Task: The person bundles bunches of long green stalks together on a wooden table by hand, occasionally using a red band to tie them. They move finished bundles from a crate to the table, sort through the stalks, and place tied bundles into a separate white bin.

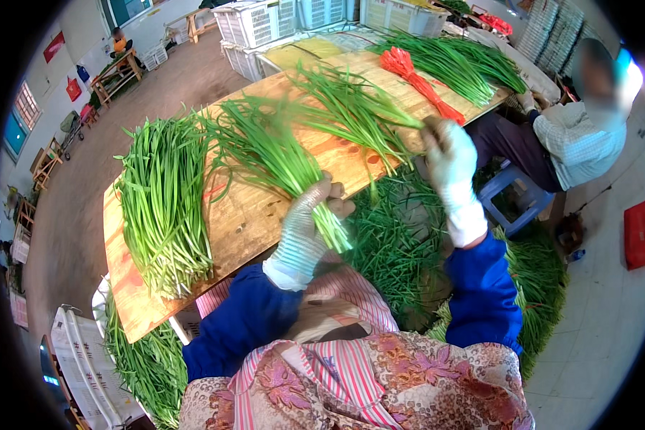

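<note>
In my gloved left hand [302, 233] is a bunch of green chives [283, 154], gripped near the pale stem ends. The leafy tops spread over the wooden board [240, 211]. My gloved right hand [451, 161] is closed at the board's near edge, pinching a few chive stalks [401, 117] by their ends; these are slightly blurred. Beneath them lies a loose heap of chives [340, 107]. A thick pile of chives [165, 197] rests at the board's left end. Beyond my right hand lies a bundle of red ties [416, 79].
More chives [451, 64] cover the board's far right. Below it, cut leaves [398, 244] litter the floor. A person [580, 136] sits at the right by a blue stool [516, 193]. White crates [254, 25] stand behind the board. A red box [638, 233] is at far right.
</note>
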A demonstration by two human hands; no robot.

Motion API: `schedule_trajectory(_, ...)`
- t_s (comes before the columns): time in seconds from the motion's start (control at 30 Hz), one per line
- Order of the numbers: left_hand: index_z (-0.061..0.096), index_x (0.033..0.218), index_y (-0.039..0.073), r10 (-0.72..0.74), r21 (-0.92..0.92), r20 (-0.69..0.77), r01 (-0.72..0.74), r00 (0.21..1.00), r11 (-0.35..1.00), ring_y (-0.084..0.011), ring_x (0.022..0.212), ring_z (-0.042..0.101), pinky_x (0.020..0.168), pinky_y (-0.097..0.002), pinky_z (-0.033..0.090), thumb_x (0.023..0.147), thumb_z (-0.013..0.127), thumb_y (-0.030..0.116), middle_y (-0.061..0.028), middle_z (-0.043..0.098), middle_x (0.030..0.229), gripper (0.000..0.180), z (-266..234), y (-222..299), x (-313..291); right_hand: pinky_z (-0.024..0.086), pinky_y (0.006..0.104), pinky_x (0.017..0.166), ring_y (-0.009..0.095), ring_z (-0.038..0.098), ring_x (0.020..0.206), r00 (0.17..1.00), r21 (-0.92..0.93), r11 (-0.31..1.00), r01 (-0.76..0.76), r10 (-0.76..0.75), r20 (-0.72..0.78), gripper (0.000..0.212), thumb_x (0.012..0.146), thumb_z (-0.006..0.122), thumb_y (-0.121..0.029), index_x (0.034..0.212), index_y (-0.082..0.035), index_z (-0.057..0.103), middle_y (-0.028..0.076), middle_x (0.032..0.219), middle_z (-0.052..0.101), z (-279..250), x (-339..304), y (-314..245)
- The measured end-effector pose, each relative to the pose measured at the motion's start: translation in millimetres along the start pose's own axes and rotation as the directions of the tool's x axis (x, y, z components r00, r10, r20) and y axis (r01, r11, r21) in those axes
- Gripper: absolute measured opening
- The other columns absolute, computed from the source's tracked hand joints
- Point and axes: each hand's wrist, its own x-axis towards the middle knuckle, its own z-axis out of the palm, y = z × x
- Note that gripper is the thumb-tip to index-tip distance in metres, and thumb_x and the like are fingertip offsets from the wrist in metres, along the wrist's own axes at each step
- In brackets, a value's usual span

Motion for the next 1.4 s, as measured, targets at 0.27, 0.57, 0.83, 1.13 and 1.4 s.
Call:
schedule_trajectory(0.27,0.058,0.101,0.007,-0.121,0.086,-0.169,0.137,0.978,0.987,-0.0191,0.070,0.061,0.063,-0.0346,0.054,0.085,0.060,0.026,-0.0060,0.061,0.084,0.024,5.7,-19.2,-10.6,0.050,0.0365,0.059,0.029,0.061,0.072,0.712,0.284,0.812,0.510,-0.584,0.389,0.026,0.069,0.058,-0.018,0.091,-0.003,0.058,0.013,0.086,0.059,-5.3,-59.9,-66.1)
schedule_trajectory(0.57,0.060,0.098,0.005,-0.211,0.122,-0.032,0.214,0.977,0.969,-0.0202,0.067,0.064,0.055,-0.0342,0.055,0.083,0.061,0.022,-0.0079,0.064,0.083,0.024,-5.9,-34.3,-9.9,0.042,0.0211,0.058,0.008,0.051,0.065,0.670,0.518,0.514,-0.684,0.164,0.724,0.025,0.086,0.059,-0.025,0.085,0.000,0.063,0.002,0.075,0.060,-10.6,-73.0,-48.9)
schedule_trajectory(0.83,0.056,0.108,-0.001,-0.041,0.144,-0.053,0.048,0.998,0.988,-0.0275,0.093,0.060,0.082,-0.0413,0.051,0.082,0.062,0.019,-0.0143,0.062,0.100,0.033,8.0,-17.1,-7.1,0.042,0.0255,0.054,0.012,0.051,0.055,0.604,0.287,0.609,-0.740,0.414,0.681,0.015,0.078,0.063,-0.014,0.072,-0.001,0.057,0.004,0.060,0.053,-23.2,-93.9,-30.0)
schedule_trajectory(1.13,0.055,0.103,-0.002,-0.029,0.033,-0.058,0.031,0.998,0.999,-0.0231,0.085,0.060,0.076,-0.0364,0.051,0.082,0.062,0.011,-0.0119,0.061,0.093,0.026,2.9,-33.8,2.7,0.045,0.0359,0.070,0.026,0.055,0.085,0.848,0.136,0.911,0.389,-0.412,0.334,0.033,0.067,0.064,-0.017,0.099,-0.010,0.060,0.008,0.094,0.058,-21.5,-58.9,-67.6)
schedule_trajectory(1.4,0.055,0.090,0.001,0.027,0.069,-0.046,-0.023,0.999,0.997,-0.0190,0.074,0.056,0.073,-0.0344,0.049,0.085,0.060,0.018,-0.0062,0.056,0.080,0.018,8.7,3.7,10.4,0.047,0.0379,0.072,0.029,0.059,0.082,0.537,0.377,0.922,-0.092,-0.273,0.798,0.017,0.073,0.063,-0.014,0.090,-0.008,0.063,0.012,0.084,0.061,-34.8,-105.0,-11.2)
